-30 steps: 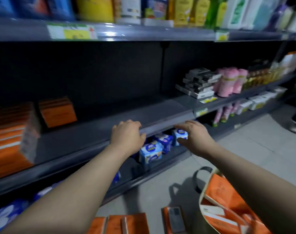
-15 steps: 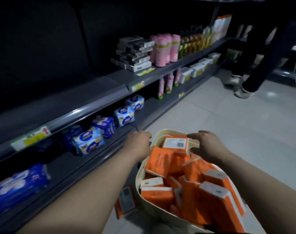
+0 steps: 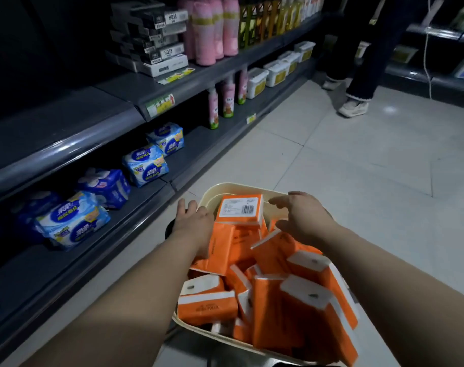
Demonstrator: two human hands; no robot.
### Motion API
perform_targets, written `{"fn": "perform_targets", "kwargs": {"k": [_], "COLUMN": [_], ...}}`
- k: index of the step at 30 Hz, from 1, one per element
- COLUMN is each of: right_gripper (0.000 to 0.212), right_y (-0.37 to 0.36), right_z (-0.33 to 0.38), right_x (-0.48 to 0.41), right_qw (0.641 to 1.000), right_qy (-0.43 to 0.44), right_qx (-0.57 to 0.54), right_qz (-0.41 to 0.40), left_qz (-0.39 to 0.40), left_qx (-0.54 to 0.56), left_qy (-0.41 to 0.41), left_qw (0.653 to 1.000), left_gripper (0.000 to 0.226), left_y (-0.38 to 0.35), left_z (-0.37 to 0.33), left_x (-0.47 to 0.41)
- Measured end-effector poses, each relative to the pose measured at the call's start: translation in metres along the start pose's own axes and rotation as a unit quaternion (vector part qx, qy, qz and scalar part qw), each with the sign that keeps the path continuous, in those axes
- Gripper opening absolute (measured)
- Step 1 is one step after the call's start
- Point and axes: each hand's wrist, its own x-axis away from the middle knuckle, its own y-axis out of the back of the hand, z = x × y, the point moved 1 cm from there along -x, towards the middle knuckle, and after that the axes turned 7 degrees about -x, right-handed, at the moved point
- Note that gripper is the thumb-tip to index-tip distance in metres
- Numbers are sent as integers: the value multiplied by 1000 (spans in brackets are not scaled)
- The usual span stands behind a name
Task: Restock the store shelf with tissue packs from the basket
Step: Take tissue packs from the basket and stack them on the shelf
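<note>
By the shelf [image 3: 66, 152], left hand [image 3: 192, 223] and right hand [image 3: 302, 218] are held open over the basket [image 3: 225, 187] of tissue packs [image 3: 207, 308], nothing gripped

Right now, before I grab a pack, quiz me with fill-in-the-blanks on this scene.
The tissue packs in the basket are ___ and white.
The pack between the left hand and right hand shows a printed ___.
The wrapped packs on the bottom shelf are mostly ___.
Missing: orange; barcode; blue.
</note>
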Motion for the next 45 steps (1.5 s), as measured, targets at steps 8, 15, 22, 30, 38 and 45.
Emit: {"fn": "perform_targets", "kwargs": {"k": [8, 15, 22, 30, 38, 45], "right_gripper": [52, 54, 67, 39, 24, 14], "right_y": [17, 38, 36, 29, 48, 59], "right_z": [-5, -13, -27, -16, -13, 23], "right_x": [17, 67, 93, 82, 66, 49], "right_qw": [1000, 993, 977, 987, 996, 989], "right_qy": [-20, -76, -155, -118, -63, -8], "right_qx": [-7, -84, -109, -20, -67, -134], "right_qz": [4, 28, 96, 111, 20, -61], "left_qz": [-55, -147, -198, -201, -205, -247], "left_qx": [95, 370, 422, 424, 426, 376], "left_qy": [7, 28, 56, 71, 86, 102], "left_qw": [994, 917, 883, 880, 877, 887], "left_gripper": [58, 59, 68, 48, 44, 47], "left_y": [5, 28, 44, 46, 46, 48], "left_z": [13, 7, 3, 8, 22, 62], "left_x": [23, 66, 93, 100, 100, 122]}}
